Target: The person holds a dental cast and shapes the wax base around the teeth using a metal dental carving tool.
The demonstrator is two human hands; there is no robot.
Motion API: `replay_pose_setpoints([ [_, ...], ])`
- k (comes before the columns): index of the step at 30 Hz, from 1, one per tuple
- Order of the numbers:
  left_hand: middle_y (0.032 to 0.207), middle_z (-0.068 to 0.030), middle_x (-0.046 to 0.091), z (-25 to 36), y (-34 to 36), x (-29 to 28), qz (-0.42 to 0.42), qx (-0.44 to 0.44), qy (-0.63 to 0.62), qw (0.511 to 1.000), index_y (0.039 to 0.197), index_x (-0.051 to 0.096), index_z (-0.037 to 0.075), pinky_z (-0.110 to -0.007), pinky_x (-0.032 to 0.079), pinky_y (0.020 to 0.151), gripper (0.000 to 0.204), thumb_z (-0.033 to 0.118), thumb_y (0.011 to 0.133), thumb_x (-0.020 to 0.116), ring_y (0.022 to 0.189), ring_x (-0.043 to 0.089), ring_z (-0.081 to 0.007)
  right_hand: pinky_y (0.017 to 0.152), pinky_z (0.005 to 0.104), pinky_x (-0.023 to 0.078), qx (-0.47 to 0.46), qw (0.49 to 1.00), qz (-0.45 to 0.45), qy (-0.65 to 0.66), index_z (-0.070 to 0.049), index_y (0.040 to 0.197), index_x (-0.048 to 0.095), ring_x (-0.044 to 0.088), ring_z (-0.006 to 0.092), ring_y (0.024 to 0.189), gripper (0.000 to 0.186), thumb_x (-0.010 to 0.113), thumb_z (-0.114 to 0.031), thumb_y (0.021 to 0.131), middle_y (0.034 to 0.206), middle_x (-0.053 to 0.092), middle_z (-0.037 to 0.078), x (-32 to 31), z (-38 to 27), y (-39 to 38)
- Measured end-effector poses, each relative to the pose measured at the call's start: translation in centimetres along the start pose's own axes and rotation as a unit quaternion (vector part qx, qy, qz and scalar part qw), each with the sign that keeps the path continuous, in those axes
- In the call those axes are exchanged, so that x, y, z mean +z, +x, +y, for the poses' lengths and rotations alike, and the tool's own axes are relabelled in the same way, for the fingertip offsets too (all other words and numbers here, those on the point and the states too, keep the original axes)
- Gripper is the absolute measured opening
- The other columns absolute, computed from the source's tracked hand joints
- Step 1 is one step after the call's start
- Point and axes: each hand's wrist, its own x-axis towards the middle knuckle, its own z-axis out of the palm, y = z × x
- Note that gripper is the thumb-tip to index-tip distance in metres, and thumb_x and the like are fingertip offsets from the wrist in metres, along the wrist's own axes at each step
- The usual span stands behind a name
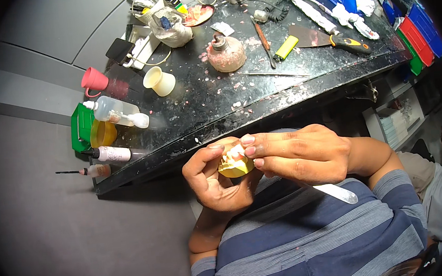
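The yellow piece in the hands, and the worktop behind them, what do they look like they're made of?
The yellow piece, held between left hand and right hand, looks like matte cast plaster or stone: opaque, chalky, with no shine. The worktop looks like polished black stone or laminate: it is glossy, reflects light and is strewn with pale crumbs.

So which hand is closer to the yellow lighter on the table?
The right hand. It sits below the yellow lighter, just off the table's front edge. The left hand is farther left and lower, cupping a small yellow piece.
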Motion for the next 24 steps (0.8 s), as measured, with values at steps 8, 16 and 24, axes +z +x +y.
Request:
replay_pose_setpoints([
  [8, 0.121, -0.024, 0.06, 0.1, 0.2, 0.2, -0.003, 0.01, -0.005, 1.0, 0.132, 0.032, 0.002, -0.035, 0.055, 0.096, 0.072, -0.003, 0.082, 0.084, 0.109, 0.066, -0.0233, 0.077, 0.0361, 0.064, 0.001, 1.0, 0.0, -0.002, 0.013, 0.106, 0.07, 0.075, 0.0369, 0.1, 0.025, 0.069, -0.002, 0.086, 0.112, 0.071, 0.029, -0.1, -0.1, 0.1],
  [16, 0.119, -0.0232, 0.061, -0.1, 0.1, 0.1, -0.006, 0.004, -0.015, 1.0, 0.132, 0.033, 0.001, -0.034, 0.055, 0.093, 0.07, -0.002, 0.083, 0.084, 0.107, 0.066, -0.0231, 0.078, 0.0365, 0.065, -0.016, 0.999, -0.004, -0.028, 0.014, 0.104, 0.069, 0.075, 0.0372, 0.101, 0.024, 0.069, -0.001, 0.086, 0.112, 0.071, 0.028, -0.1, -0.1, 0.1],
  [24, 0.119, -0.0249, 0.062, -1.1, -0.3, -0.1, -0.005, 0.026, 0.032, 0.999, 0.132, 0.033, 0.003, -0.036, 0.053, 0.096, 0.066, 0.006, 0.088, 0.082, 0.109, 0.065, -0.0246, 0.077, 0.0373, 0.066, -0.025, 0.998, 0.007, -0.059, 0.015, 0.104, 0.067, 0.075, 0.0378, 0.101, 0.024, 0.067, 0.0, 0.086, 0.11, 0.07, 0.03, 0.6, 0.1, -0.3],
])
